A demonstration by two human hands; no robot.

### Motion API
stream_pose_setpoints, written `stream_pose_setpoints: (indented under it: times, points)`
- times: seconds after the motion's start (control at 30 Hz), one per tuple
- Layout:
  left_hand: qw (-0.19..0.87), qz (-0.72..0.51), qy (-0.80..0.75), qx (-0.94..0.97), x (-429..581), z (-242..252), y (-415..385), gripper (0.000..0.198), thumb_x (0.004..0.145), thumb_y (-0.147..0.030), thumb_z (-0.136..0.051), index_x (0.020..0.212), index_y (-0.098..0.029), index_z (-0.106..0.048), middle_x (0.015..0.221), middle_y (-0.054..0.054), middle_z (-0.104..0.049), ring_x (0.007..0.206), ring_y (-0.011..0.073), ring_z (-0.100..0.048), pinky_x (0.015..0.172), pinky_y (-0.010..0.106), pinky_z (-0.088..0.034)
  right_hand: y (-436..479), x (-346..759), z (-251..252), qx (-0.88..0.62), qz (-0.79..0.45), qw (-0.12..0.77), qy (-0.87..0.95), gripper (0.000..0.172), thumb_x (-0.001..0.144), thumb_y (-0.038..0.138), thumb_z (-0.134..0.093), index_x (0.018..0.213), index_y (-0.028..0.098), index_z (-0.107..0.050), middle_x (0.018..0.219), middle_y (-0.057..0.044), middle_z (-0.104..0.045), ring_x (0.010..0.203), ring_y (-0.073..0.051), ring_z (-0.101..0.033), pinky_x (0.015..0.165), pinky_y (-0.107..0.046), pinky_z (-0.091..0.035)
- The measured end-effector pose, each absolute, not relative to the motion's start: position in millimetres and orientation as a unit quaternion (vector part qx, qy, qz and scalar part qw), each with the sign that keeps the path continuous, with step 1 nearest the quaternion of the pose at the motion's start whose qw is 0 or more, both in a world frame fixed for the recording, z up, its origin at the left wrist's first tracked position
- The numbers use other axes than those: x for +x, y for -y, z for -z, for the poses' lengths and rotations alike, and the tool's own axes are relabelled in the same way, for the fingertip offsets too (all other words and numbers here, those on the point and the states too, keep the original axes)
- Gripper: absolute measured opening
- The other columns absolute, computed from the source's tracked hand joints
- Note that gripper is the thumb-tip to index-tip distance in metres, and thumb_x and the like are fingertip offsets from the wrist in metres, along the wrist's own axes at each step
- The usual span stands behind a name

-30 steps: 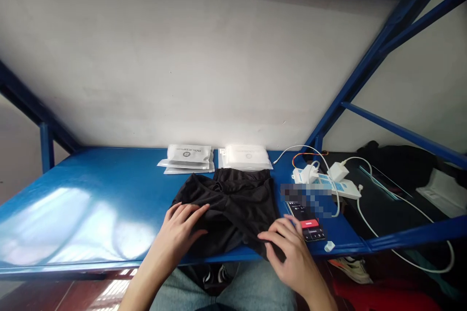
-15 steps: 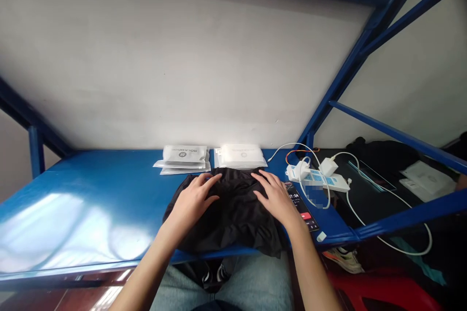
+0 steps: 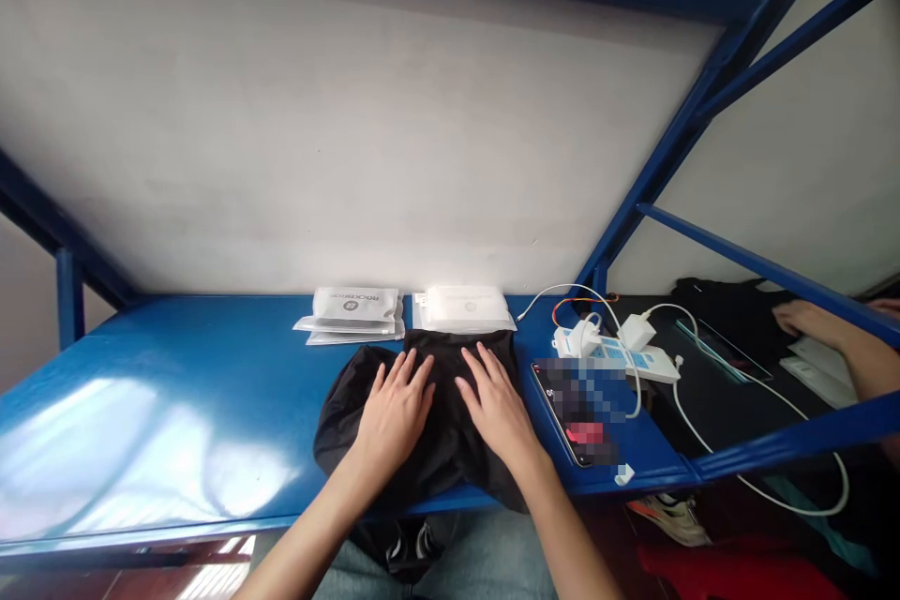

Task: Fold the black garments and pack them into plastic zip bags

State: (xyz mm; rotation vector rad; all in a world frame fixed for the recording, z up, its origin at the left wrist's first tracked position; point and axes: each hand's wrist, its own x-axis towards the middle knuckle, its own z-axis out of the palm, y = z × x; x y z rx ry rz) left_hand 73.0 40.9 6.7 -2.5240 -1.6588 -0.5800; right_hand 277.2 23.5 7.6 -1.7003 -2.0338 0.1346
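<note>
Partly smoothed, it seems, the soft black cloth garment (image 3: 445,427) lies on the shiny blue table (image 3: 225,337) under spread-out left hand (image 3: 396,408) and right hand (image 3: 498,408), neither pinching, its left side bunched.

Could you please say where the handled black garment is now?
In the head view, the black garment lies at lower centre on the blue table, under the left hand and right hand, left of the phone.

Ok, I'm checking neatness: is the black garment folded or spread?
Mostly spread: the black garment lies out beneath the left hand and right hand, its left side rumpled; hidden layers cannot be judged.
</note>
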Motion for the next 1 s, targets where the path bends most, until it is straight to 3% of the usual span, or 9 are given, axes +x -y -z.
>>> stream_pose_setpoints:
  times: [0.1, 0.2, 0.37, 0.53, 0.73, 0.83, 0.93, 1.0]
  points:
    - [0.031, 0.156, 0.548, -0.821, 68, 10, -24, 0.054, 0.102, -0.041, -0.052, 0.155, -0.035, -0.045, 0.163, 0.007, -0.042, 0.15, 0.0367, -0.039, 0.118, 0.06, -0.038, -18, 269, 11, -0.652, -0.042, 0.17, 0.737, 0.067, 0.102, 0.06, -0.045, 0.161, 0.03, -0.034, 0.171, -0.01, -0.024, 0.158, -0.034, -0.021, 0.124, -0.057, -0.028]
    - [0.022, 0.149, 0.546, -0.824, 62, 14, -23, 0.06, 0.101, -0.049, -0.053, 0.158, -0.039, -0.039, 0.168, 0.004, -0.034, 0.153, 0.037, -0.033, 0.12, 0.06, -0.034, -18, 269, 19, -0.664, -0.042, 0.138, 0.733, 0.074, 0.099, 0.068, -0.044, 0.163, 0.034, -0.028, 0.173, -0.009, -0.014, 0.16, -0.034, -0.011, 0.126, -0.057, -0.02]
    - [-0.004, 0.142, 0.554, -0.82, 61, 10, -26, 0.07, 0.096, -0.059, -0.056, 0.16, -0.041, -0.034, 0.17, 0.006, -0.028, 0.154, 0.0422, -0.029, 0.118, 0.073, -0.027, -20, 271, 18, -0.68, -0.049, 0.109, 0.724, 0.081, 0.093, 0.079, -0.045, 0.162, 0.04, -0.026, 0.173, -0.01, -0.012, 0.159, -0.038, -0.006, 0.122, -0.072, -0.005]
    - [-0.024, 0.144, 0.559, -0.816, 49, 14, -27, 0.091, 0.085, -0.073, -0.064, 0.162, -0.036, -0.032, 0.169, 0.016, -0.026, 0.151, 0.0465, -0.032, 0.114, 0.081, -0.02, -20, 276, 16, -0.679, -0.061, 0.114, 0.723, 0.085, 0.09, 0.082, -0.047, 0.162, 0.04, -0.027, 0.173, -0.011, -0.013, 0.159, -0.038, -0.009, 0.122, -0.07, -0.012]
    - [-0.028, 0.139, 0.554, -0.821, 41, 15, -26, 0.09, 0.084, -0.078, -0.059, 0.16, -0.034, -0.037, 0.166, 0.019, -0.032, 0.15, 0.0457, -0.035, 0.113, 0.081, -0.021, -16, 280, 10, -0.676, -0.074, 0.119, 0.723, 0.071, 0.099, 0.071, -0.04, 0.161, 0.039, -0.031, 0.173, -0.009, -0.017, 0.159, -0.035, -0.016, 0.121, -0.067, -0.021]
    - [-0.01, 0.157, 0.568, -0.808, 55, 2, -34, 0.085, 0.092, -0.074, -0.051, 0.157, -0.021, -0.042, 0.158, 0.025, -0.043, 0.146, 0.0436, -0.043, 0.114, 0.075, -0.031, -20, 280, -6, -0.671, -0.087, 0.105, 0.729, 0.064, 0.101, 0.063, -0.046, 0.158, 0.034, -0.042, 0.168, -0.014, -0.031, 0.155, -0.038, -0.027, 0.12, -0.069, -0.023]
    - [0.002, 0.193, 0.518, -0.834, 76, -13, -55, 0.058, 0.107, -0.046, -0.039, 0.154, -0.012, -0.045, 0.156, 0.022, -0.049, 0.145, 0.0322, -0.048, 0.119, 0.054, -0.04, -33, 279, -23, -0.66, -0.069, 0.128, 0.737, 0.05, 0.105, 0.044, -0.044, 0.15, 0.024, -0.055, 0.159, -0.015, -0.048, 0.151, -0.033, -0.039, 0.124, -0.059, -0.026]
    - [-0.009, 0.19, 0.444, -0.876, 87, -17, -71, 0.049, 0.108, -0.031, -0.036, 0.153, -0.013, -0.045, 0.157, 0.016, -0.05, 0.146, 0.026, -0.047, 0.12, 0.045, -0.041, -44, 280, -24, -0.649, -0.067, 0.16, 0.741, 0.05, 0.107, 0.036, -0.037, 0.151, 0.019, -0.053, 0.159, -0.013, -0.048, 0.151, -0.028, -0.039, 0.124, -0.047, -0.032]
